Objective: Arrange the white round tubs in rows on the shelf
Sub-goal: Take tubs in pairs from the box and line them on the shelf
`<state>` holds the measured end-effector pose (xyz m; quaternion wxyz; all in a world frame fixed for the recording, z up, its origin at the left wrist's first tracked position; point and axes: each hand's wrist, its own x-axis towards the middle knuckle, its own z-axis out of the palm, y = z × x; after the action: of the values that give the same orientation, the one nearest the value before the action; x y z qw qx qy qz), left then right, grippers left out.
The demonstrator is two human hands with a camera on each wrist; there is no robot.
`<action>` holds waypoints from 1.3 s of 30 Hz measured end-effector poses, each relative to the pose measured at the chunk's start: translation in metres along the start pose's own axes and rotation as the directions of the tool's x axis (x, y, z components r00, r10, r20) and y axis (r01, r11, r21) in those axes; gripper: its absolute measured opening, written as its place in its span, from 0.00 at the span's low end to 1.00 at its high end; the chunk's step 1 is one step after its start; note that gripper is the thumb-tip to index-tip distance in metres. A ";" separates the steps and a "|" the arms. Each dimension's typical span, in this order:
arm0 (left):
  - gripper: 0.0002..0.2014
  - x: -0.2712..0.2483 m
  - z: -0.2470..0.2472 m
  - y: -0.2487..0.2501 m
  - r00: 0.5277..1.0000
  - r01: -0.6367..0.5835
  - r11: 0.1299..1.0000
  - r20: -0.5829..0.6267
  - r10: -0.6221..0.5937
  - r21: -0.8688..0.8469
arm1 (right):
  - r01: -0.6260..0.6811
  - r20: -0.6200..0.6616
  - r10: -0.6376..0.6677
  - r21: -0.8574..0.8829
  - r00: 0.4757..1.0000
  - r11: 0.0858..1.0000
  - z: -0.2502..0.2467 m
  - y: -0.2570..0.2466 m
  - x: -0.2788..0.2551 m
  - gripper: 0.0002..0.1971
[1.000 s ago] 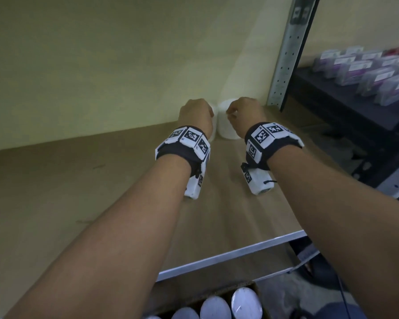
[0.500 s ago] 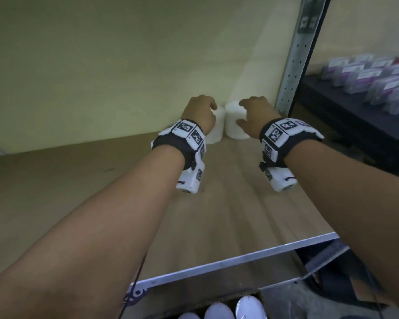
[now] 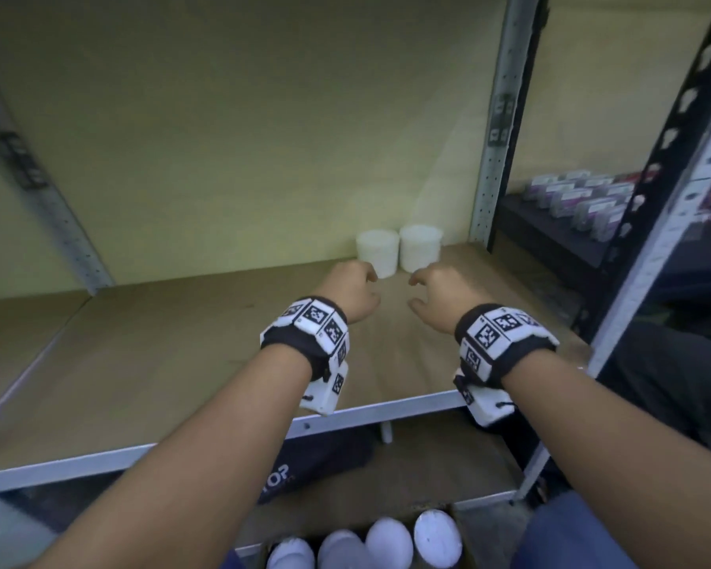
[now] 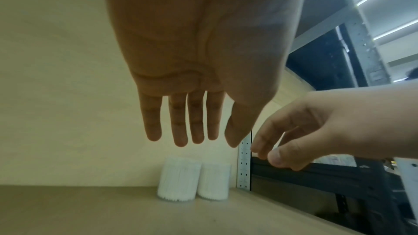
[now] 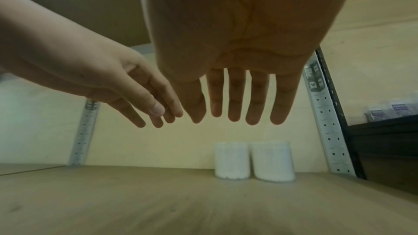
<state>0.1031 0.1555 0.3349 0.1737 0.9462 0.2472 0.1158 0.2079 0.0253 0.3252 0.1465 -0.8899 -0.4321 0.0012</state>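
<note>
Two white round tubs stand upright side by side at the back right of the wooden shelf point(image 3: 181, 342), against the wall: the left tub point(image 3: 377, 252) point(image 4: 178, 180) point(image 5: 231, 160) and the right tub point(image 3: 420, 246) point(image 4: 214, 181) point(image 5: 272, 161). My left hand point(image 3: 356, 291) point(image 4: 190, 131) point(image 5: 156, 113) hovers above the shelf in front of the left tub, fingers relaxed, holding nothing. My right hand point(image 3: 432, 289) point(image 5: 235, 112) point(image 4: 271, 153) hovers in front of the right tub, also empty. Neither hand touches a tub.
A perforated metal upright point(image 3: 495, 129) rises just right of the tubs, another upright point(image 3: 46, 199) at the left. The shelf's metal front rail point(image 3: 222, 439) runs below my wrists. Below it, a box holds several more white tubs point(image 3: 388, 542). A dark shelf point(image 3: 559, 236) with purple packs stands at the right.
Both hands let go of the two tubs and drew back toward me. The tubs stay side by side at the back of the shelf.
</note>
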 end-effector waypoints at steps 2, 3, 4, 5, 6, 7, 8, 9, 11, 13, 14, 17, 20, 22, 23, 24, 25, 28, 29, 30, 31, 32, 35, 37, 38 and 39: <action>0.20 -0.026 -0.004 0.001 1.000 -0.002 1.000 0.007 0.002 0.013 | 0.001 0.019 -0.002 0.014 1.000 1.000 -0.002 -0.010 -0.022 0.20; 0.20 -0.039 -0.005 0.002 1.000 -0.001 1.000 0.009 0.001 0.019 | -0.004 0.023 0.004 0.014 1.000 1.000 -0.002 -0.014 -0.033 0.20; 0.20 -0.051 -0.006 0.001 1.000 0.003 1.000 0.016 -0.003 0.026 | -0.011 0.024 0.010 0.005 1.000 1.000 -0.002 -0.018 -0.043 0.20; 0.21 -0.065 -0.006 0.000 1.000 0.011 0.999 0.027 -0.012 0.033 | -0.010 0.033 0.011 -0.007 0.999 1.000 -0.002 -0.023 -0.054 0.20; 0.21 -0.078 -0.006 -0.002 0.999 0.027 0.999 0.043 -0.029 0.038 | -0.007 0.045 0.008 -0.019 0.999 1.000 0.000 -0.027 -0.065 0.20; 0.21 -0.092 -0.007 -0.004 0.997 0.044 0.998 0.054 -0.046 0.044 | -0.003 0.054 0.005 -0.026 0.999 1.000 0.003 -0.032 -0.075 0.20; 0.21 -0.105 -0.007 -0.009 0.996 0.064 0.997 0.063 -0.067 0.050 | 0.002 0.063 0.000 -0.027 0.998 1.000 0.006 -0.036 -0.085 0.20; 0.21 -0.117 -0.006 -0.013 0.994 0.082 0.995 0.075 -0.086 0.052 | 0.012 0.076 -0.010 -0.022 0.997 1.000 0.010 -0.041 -0.094 0.21; 0.21 -0.143 -0.004 -0.025 0.989 0.115 0.992 0.092 -0.119 0.046 | 0.032 0.106 -0.030 -0.015 0.994 0.999 0.020 -0.050 -0.111 0.21; 0.20 -0.169 0.003 -0.035 0.980 0.150 0.988 0.123 -0.154 0.042 | 0.042 0.142 -0.041 -0.010 0.989 0.999 0.033 -0.060 -0.127 0.21; 0.19 -0.181 0.009 -0.039 0.976 0.165 0.985 0.138 -0.171 0.053 | 0.045 0.157 -0.043 -0.008 0.987 0.999 0.040 -0.066 -0.135 0.20; 0.14 -0.214 0.030 -0.052 0.969 0.178 0.981 0.162 -0.189 0.075 | 0.056 0.177 -0.054 -0.005 0.983 0.998 0.062 -0.080 -0.157 0.19; 0.13 -0.236 0.055 -0.066 0.957 0.192 0.978 0.206 -0.206 0.087 | 0.065 0.227 -0.064 0.002 0.972 0.998 0.088 -0.089 -0.170 0.19; 0.15 -0.247 0.070 -0.075 0.943 0.203 0.974 0.247 -0.222 0.098 | 0.071 0.274 -0.074 0.020 0.959 0.997 0.109 -0.091 -0.176 0.19; 0.15 -0.252 0.079 -0.081 0.931 0.213 0.971 0.279 -0.235 0.106 | 0.073 0.300 -0.076 0.022 0.951 0.997 0.121 -0.092 -0.179 0.19; 0.16 -0.256 0.089 -0.087 0.919 0.220 0.969 0.309 -0.243 0.108 | 0.075 0.330 -0.077 0.020 0.941 0.997 0.133 -0.091 -0.181 0.19; 0.17 -0.261 0.098 -0.094 0.905 0.237 0.965 0.336 -0.262 0.115 | 0.078 0.369 -0.078 0.017 0.926 0.997 0.146 -0.090 -0.184 0.19; 0.19 -0.271 0.127 -0.117 0.828 0.325 0.936 0.438 -0.349 0.132 | 0.070 0.544 -0.060 0.003 0.837 0.998 0.186 -0.086 -0.190 0.19; 0.22 -0.273 0.138 -0.126 0.792 0.354 0.924 0.480 -0.378 0.143 | 0.071 0.592 -0.051 -0.010 0.804 0.997 0.199 -0.085 -0.191 0.19; 0.24 -0.275 0.149 -0.134 0.757 0.383 0.911 0.512 -0.406 0.156 | 0.075 0.627 -0.044 -0.023 0.778 0.997 0.210 -0.084 -0.191 0.20; 0.25 -0.276 0.162 -0.144 0.732 0.409 0.898 0.530 -0.428 0.161 | 0.079 0.653 -0.037 -0.035 0.757 0.996 0.221 -0.083 -0.191 0.22; 0.26 -0.277 0.174 -0.152 0.711 0.430 0.887 0.541 -0.449 0.171 | 0.084 0.670 -0.035 -0.042 0.741 0.996 0.231 -0.081 -0.190 0.24; 0.31 -0.279 0.196 -0.163 0.650 0.443 0.870 0.590 -0.479 0.219 | 0.101 0.715 -0.018 -0.074 0.699 0.992 0.258 -0.075 -0.189 0.28; 0.42 -0.280 0.217 -0.174 0.617 0.442 0.861 0.610 -0.497 0.254 | 0.110 0.748 -0.005 -0.091 0.664 0.990 0.273 -0.070 -0.190 0.32; 0.51 -0.281 0.228 -0.179 0.600 0.441 0.853 0.615 -0.512 0.280 | 0.121 0.754 -0.003 -0.101 0.657 0.987 0.279 -0.069 -0.191 0.33; 0.56 -0.282 0.238 -0.181 0.595 0.445 0.847 0.611 -0.523 0.292 | 0.135 0.749 -0.012 -0.103 0.662 0.985 0.284 -0.069 -0.193 0.33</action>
<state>-0.1422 0.0958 0.0101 0.2236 0.8273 0.4210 -0.2973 -0.0023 -0.0089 0.0473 -0.1104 -0.8014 -0.4886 0.3267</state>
